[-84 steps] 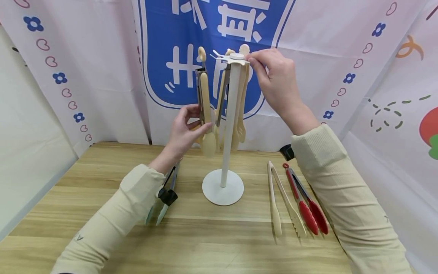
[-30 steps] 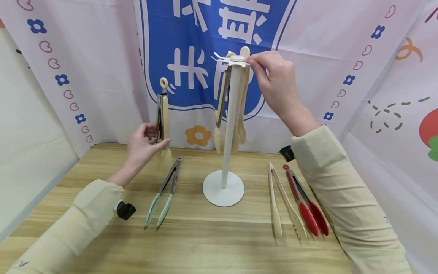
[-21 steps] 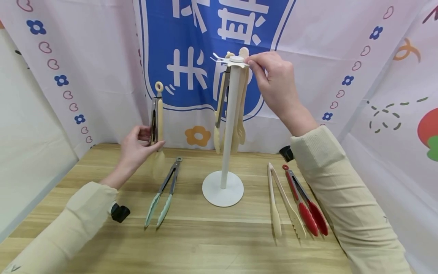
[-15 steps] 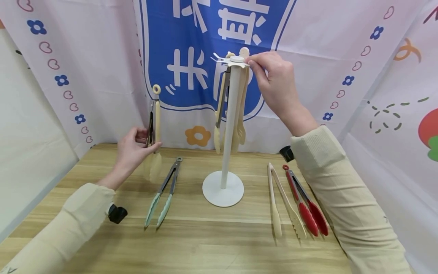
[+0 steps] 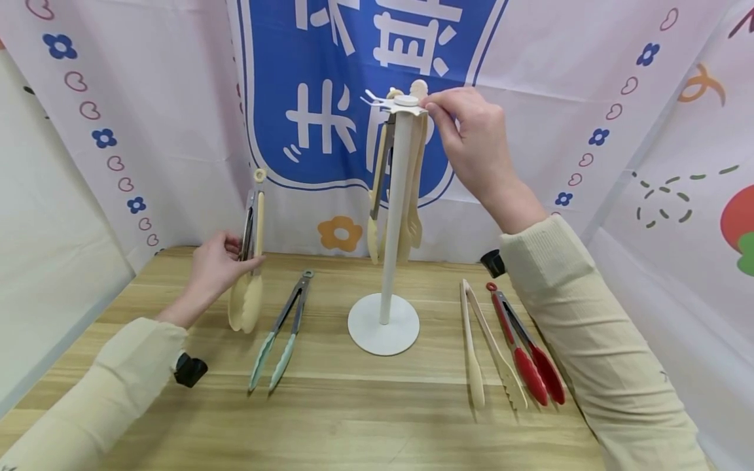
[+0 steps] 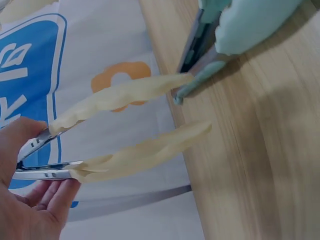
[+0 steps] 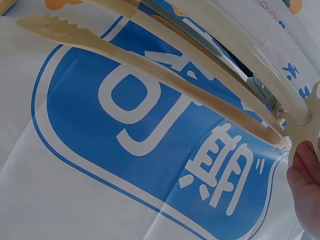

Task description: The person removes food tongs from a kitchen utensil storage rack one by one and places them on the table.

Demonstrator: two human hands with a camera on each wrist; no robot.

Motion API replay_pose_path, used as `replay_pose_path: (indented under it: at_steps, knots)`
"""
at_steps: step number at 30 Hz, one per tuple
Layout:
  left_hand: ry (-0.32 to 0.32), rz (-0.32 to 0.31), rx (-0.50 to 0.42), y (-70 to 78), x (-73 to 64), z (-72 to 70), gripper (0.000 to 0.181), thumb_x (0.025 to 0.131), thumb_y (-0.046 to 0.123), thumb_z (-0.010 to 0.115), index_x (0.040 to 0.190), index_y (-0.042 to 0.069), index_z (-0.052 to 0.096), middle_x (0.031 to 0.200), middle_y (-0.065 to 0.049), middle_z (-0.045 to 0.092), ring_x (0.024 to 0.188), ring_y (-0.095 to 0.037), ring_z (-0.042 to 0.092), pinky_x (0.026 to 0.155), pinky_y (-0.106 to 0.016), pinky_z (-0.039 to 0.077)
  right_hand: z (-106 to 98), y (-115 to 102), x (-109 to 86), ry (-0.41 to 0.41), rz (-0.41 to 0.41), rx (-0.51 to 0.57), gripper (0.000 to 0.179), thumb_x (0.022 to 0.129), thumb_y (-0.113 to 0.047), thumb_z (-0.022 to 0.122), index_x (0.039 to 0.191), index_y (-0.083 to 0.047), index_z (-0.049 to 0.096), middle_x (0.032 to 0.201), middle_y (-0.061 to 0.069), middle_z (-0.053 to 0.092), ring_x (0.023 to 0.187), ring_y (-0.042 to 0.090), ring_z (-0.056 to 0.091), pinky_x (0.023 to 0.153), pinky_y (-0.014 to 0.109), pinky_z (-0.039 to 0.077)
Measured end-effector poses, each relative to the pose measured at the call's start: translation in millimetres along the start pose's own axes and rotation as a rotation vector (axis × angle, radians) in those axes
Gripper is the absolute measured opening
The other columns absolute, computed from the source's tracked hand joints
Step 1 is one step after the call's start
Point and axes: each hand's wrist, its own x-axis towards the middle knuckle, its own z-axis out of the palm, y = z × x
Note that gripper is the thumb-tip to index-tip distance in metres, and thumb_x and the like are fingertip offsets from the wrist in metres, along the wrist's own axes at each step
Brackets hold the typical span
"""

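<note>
My left hand (image 5: 209, 271) grips cream-tipped metal tongs (image 5: 252, 297) by the arms, thumb on one side and fingers on the other. They hang tips down at the left, the ring end up. In the left wrist view their two cream tips (image 6: 142, 152) stand apart close over the wood. My right hand (image 5: 480, 147) pinches the hooked top (image 5: 406, 104) of a white utensil stand (image 5: 390, 235). From the stand's far side hang more cream-and-metal tongs (image 5: 379, 173) and long cream tongs (image 7: 150, 67) with a toothed tip, partly behind the pole.
Mint-tipped tongs (image 5: 285, 333) lie on the wooden table (image 5: 365, 405), right of the left hand. To the right of the stand's round base (image 5: 377, 333) lie long cream tongs (image 5: 473, 353) and red tongs (image 5: 530, 373). A printed cloth (image 5: 194, 131) hangs behind.
My left hand has taken the cream-tipped tongs off the stand and carried them left, then lowered them toward the table. My right hand has stayed at the stand's top.
</note>
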Motion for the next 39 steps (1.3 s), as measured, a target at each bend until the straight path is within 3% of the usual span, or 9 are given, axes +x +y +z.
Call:
replay_pose_path:
  at_steps: [7, 14, 21, 25, 39]
  knots:
    - [-0.079, -0.034, 0.063, -10.6, -0.9, -1.1, 0.050, 0.076, 0.030, 0.071, 0.101, -0.007, 0.047, 0.096, -0.027, 0.056, 0.084, -0.036, 0.055, 0.062, -0.036, 0.047, -1.3, -1.8, 0.2, -0.008, 0.010, 0.001, 0.025, 0.094, -0.016, 0.050, 0.098, 0.001, 0.068, 0.095, 0.011, 0.067, 0.091, 0.020, 0.058, 0.081, 0.029, 0.046]
    - [-0.171, -0.036, 0.117, -21.1, -0.8, 1.0, 0.055, 0.077, 0.035, 0.070, 0.102, -0.008, 0.045, 0.097, -0.027, 0.056, 0.083, -0.034, 0.056, 0.062, -0.035, 0.046, -2.8, -3.8, 0.8, -0.021, 0.030, 0.000, 0.026, 0.094, -0.018, 0.049, 0.099, 0.000, 0.068, 0.096, 0.010, 0.067, 0.092, 0.019, 0.058, 0.083, 0.029, 0.045]
    - [-0.261, -0.042, 0.142, -26.0, -3.7, 3.6, 0.053, 0.077, 0.034, 0.070, 0.099, -0.010, 0.050, 0.090, -0.024, 0.058, 0.070, -0.026, 0.054, 0.054, -0.029, 0.043, -3.2, -3.7, 0.6, -0.029, 0.039, 0.001, 0.026, 0.094, -0.018, 0.049, 0.099, -0.001, 0.068, 0.097, 0.010, 0.067, 0.094, 0.019, 0.058, 0.084, 0.029, 0.045]
    - [-0.298, -0.061, 0.131, -27.6, -6.5, 5.6, 0.056, 0.077, 0.033, 0.070, 0.101, -0.012, 0.047, 0.088, -0.023, 0.057, 0.068, -0.024, 0.053, 0.053, -0.029, 0.044, -3.8, -4.2, 0.7, -0.042, 0.057, 0.002, 0.026, 0.094, -0.019, 0.049, 0.100, -0.002, 0.068, 0.098, 0.009, 0.067, 0.096, 0.019, 0.058, 0.086, 0.028, 0.044]
    - [-0.380, -0.103, 0.149, -34.8, -10.5, 13.6, 0.040, 0.077, 0.029, 0.070, 0.086, -0.005, 0.052, 0.070, -0.010, 0.054, 0.059, -0.017, 0.047, 0.050, -0.028, 0.041, -3.1, -4.2, 1.0, -0.029, 0.037, 0.000, 0.026, 0.094, -0.019, 0.050, 0.099, -0.001, 0.068, 0.096, 0.010, 0.068, 0.094, 0.019, 0.058, 0.086, 0.028, 0.044]
